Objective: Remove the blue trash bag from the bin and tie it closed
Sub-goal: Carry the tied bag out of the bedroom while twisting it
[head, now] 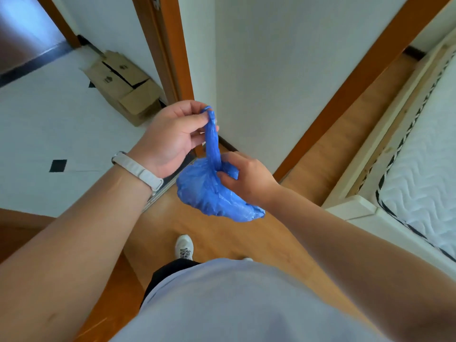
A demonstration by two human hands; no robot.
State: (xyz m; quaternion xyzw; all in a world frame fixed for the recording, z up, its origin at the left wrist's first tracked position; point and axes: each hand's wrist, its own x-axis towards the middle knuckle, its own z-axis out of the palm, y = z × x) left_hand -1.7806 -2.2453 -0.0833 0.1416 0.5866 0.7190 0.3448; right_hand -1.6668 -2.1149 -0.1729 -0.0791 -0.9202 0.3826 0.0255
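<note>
At frame centre, the crinkled blue plastic trash bag (212, 193) is out of its bin, none visible: my left hand (170, 139) pinches the twisted neck, my right hand (246, 178) pinches its base; knot apparently unfinished.

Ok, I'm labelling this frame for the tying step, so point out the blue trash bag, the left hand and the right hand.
blue trash bag (209, 193): head view, on the bulging body below the twisted neck.
left hand (170, 139): head view, on the palm.
right hand (249, 178): head view, on the back of the hand.
</note>
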